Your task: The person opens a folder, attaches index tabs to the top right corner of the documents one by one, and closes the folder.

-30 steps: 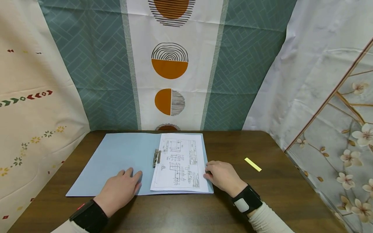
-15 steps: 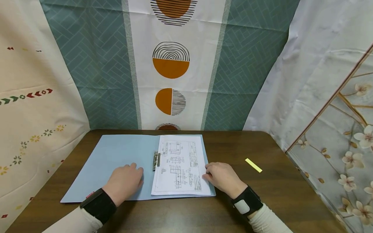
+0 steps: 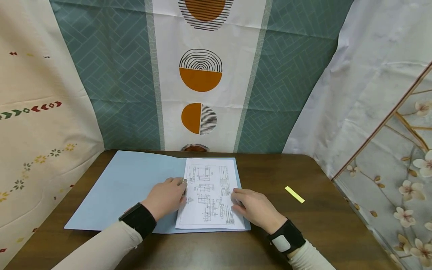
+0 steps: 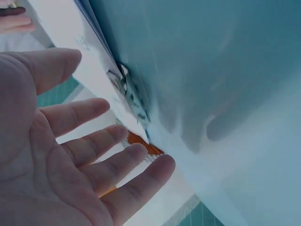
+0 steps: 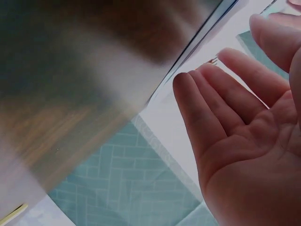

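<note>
A light blue folder [image 3: 125, 187] lies spread on the table, its left cover bowed up slightly near the spine. Papers with line drawings [image 3: 209, 221] lie on its right side. My left hand [image 3: 165, 198] is over the metal clip at their left edge and hides most of it in the head view. The left wrist view shows the clip [image 4: 129, 94] beyond relaxed, spread fingers. At the papers' right edge is my right hand [image 3: 254, 208], its fingertips over the sheets. In the right wrist view its fingers [image 5: 207, 103] extend loosely, gripping nothing.
A yellow strip [image 3: 294, 194] lies on the brown wooden table [image 3: 270, 172], right of the right hand. Patterned cloth [image 3: 202, 112] hangs behind the table, with more cloth along both sides.
My left hand has moved right, from the blue left cover to the clip. The right hand has shifted slightly left over the papers' edge. The left cover's far edge has risen slightly.
</note>
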`<action>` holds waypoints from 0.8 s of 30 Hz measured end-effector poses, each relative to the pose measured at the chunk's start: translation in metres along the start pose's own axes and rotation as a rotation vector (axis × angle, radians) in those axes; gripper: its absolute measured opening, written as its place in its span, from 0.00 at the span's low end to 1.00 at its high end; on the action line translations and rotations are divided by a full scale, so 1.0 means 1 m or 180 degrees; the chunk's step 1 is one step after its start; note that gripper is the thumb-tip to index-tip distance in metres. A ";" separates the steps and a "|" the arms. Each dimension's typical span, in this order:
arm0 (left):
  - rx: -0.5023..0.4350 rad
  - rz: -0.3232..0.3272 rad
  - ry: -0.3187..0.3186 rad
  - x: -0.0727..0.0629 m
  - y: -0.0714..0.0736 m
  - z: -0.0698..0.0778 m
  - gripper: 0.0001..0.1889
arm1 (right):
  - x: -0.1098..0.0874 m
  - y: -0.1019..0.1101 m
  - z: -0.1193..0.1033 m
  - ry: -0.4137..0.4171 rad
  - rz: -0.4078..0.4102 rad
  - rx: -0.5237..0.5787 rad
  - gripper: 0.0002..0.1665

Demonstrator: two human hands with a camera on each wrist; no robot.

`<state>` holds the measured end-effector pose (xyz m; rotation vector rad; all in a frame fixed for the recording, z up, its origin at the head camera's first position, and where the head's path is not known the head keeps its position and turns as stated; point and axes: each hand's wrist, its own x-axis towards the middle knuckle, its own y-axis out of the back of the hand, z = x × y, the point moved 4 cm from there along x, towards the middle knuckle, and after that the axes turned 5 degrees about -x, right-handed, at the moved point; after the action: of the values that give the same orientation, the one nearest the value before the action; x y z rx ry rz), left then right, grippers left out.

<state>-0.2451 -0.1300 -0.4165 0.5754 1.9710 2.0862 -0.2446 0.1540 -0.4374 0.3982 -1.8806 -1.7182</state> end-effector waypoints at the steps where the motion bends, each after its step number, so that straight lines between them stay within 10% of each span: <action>1: -0.0052 -0.0063 0.0019 0.005 -0.003 0.001 0.26 | 0.000 -0.001 0.000 0.0020 -0.0023 0.0021 0.23; 9: -0.0335 -0.0277 0.0054 0.024 -0.019 0.010 0.28 | -0.002 -0.005 0.001 0.0024 -0.0220 0.0065 0.22; 24: -0.0235 -0.0130 -0.0055 0.010 -0.019 0.017 0.26 | -0.003 0.000 -0.006 0.0094 -0.0182 -0.0024 0.21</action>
<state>-0.2488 -0.1096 -0.4332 0.5325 1.8717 2.1121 -0.2388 0.1508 -0.4378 0.4762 -1.8580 -1.7465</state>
